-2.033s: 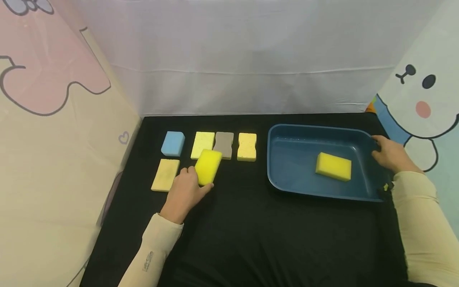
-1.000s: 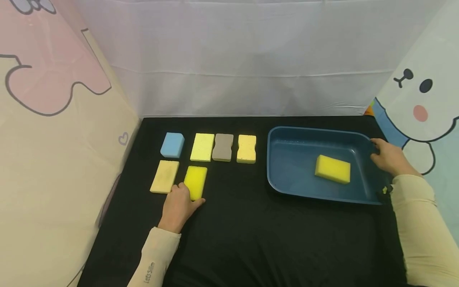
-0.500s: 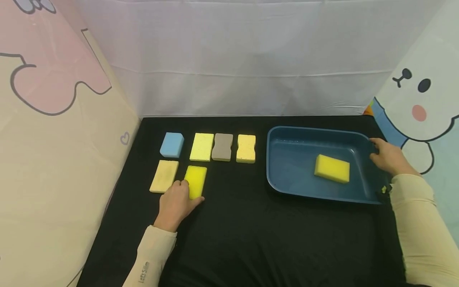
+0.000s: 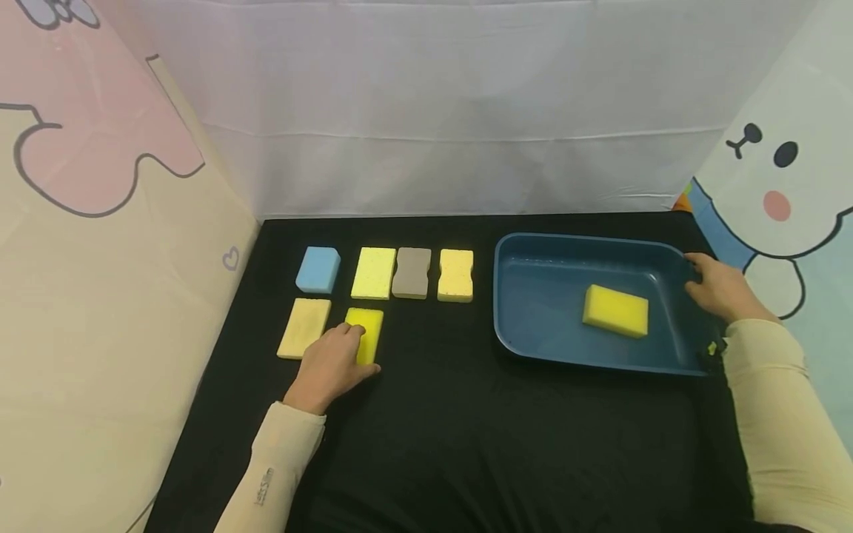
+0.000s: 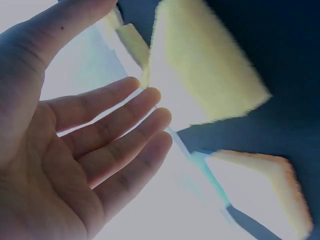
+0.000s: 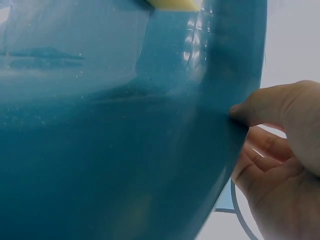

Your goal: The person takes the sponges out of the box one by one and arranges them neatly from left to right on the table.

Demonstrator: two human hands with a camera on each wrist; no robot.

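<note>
My left hand (image 4: 328,370) hovers by a bright yellow sponge (image 4: 371,329) lying on the black cloth. In the left wrist view its fingers are relaxed, with a gap between them and the yellow sponge (image 5: 205,65). Just left of it lies a flat tan sponge (image 4: 303,329). At the far right, my right hand (image 4: 723,289) holds the side of a blue tray (image 4: 540,311). The right wrist view has the thumb inside the tray rim (image 6: 242,125) and the fingers outside. Another yellow sponge (image 4: 616,310) sits in the tray.
Behind the left hand runs a row of sponges: a blue one (image 4: 318,269), a pale yellow one (image 4: 373,273), a grey waisted one (image 4: 411,272) and a yellow waisted one (image 4: 456,275). A white curtain (image 4: 426,111) closes off the back.
My left hand brought the bright yellow sponge down and left onto the cloth beside the tan one, then loosened its fingers from it. The right hand stays on the tray.
</note>
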